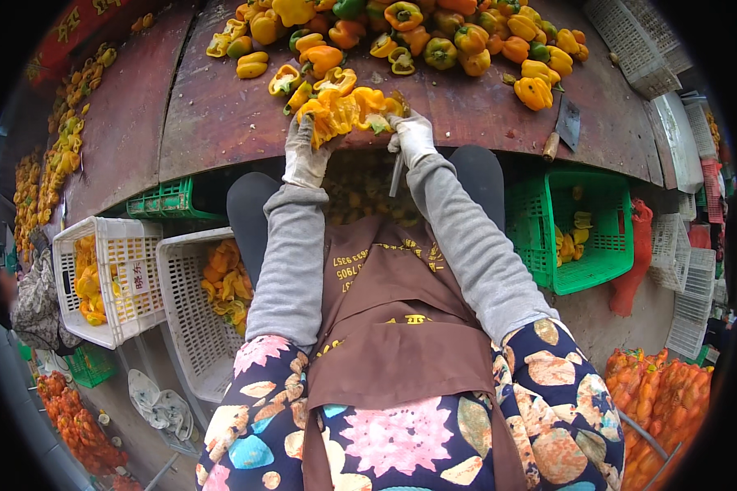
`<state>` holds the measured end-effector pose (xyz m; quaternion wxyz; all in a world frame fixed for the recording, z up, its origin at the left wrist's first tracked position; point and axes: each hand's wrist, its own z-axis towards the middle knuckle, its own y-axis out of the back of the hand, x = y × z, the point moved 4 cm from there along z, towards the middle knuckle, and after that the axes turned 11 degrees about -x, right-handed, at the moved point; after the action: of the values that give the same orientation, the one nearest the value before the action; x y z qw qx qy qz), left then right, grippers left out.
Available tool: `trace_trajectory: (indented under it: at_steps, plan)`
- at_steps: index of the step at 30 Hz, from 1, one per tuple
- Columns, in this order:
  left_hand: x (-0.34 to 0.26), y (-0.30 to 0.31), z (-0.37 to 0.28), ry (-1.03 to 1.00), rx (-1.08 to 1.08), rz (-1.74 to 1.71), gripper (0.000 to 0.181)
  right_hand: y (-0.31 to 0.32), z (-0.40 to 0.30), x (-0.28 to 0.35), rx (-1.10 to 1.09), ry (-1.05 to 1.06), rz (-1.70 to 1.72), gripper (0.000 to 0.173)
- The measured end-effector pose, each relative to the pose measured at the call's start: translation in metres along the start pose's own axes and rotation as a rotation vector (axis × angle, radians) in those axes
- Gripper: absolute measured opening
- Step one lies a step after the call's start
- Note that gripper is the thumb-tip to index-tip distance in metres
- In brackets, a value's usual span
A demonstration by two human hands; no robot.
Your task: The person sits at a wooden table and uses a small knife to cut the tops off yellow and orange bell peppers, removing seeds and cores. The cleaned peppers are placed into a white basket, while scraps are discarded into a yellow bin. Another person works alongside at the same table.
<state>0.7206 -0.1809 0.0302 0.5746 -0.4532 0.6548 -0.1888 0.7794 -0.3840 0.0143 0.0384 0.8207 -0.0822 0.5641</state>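
Observation:
My left hand (pixel 307 153), in a whitish work glove, grips opened yellow bell pepper pieces (pixel 331 113) at the table's near edge. My right hand (pixel 414 136), also gloved, is closed around a tool with a grey metal handle (pixel 397 175) that sticks out below the fist. Its working end is hidden. Against the right fingers lies another cut yellow pepper piece (pixel 370 107) with a bit of green at its base. Just beyond the hands sit a cut pepper half (pixel 284 80) showing its pale core and a whole orange pepper (pixel 321 59).
Mixed bell peppers (pixel 442 37) are heaped across the far side of the reddish wooden table (pixel 221 116). A wooden-handled cleaver (pixel 565 126) lies at right. White crates (pixel 190 307) with pepper pieces stand left, a green crate (pixel 589 245) right. Another person (pixel 34 307) is at far left.

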Motion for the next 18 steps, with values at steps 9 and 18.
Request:
trace_trajectory:
  at_steps: [9, 18]
  plan:
    - [-0.003, -0.05, -0.06, -0.646, 0.324, 0.662, 0.078, 0.014, -0.003, -0.004, 0.194, -0.33, 0.831, 0.012]
    - [0.023, -0.059, -0.122, -1.032, 0.311, 1.034, 0.055, 0.009, -0.039, 0.02, 0.661, -0.257, 0.925, 0.03]
